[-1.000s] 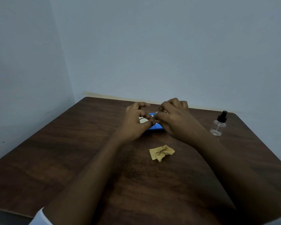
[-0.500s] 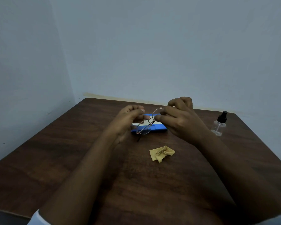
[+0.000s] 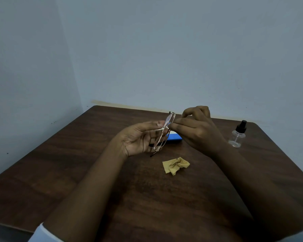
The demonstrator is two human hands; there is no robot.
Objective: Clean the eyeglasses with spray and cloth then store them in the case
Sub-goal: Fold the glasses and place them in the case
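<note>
The right hand's (image 3: 198, 130) thumb and forefinger (image 3: 177, 125) are pinched together on the middle of the one pair of thin gold-wire eyeglasses (image 3: 168, 119), its other fingers curled above. The left hand's (image 3: 138, 138) thumb (image 3: 157, 123) lies straight, its tip against the frame from the other side. Its four fingers curl loosely behind the lower lens, and whether they touch it cannot be told. The eyeglasses are held edge-on and tilted above the dark brown wooden table (image 3: 77, 172), one dark temple tip hanging low. Behind them lies one flat blue case (image 3: 174, 137). Nearer is one crumpled yellow cloth (image 3: 175, 165). Well to the right stands one clear plastic spray bottle (image 3: 237, 137) with a black top.
</note>
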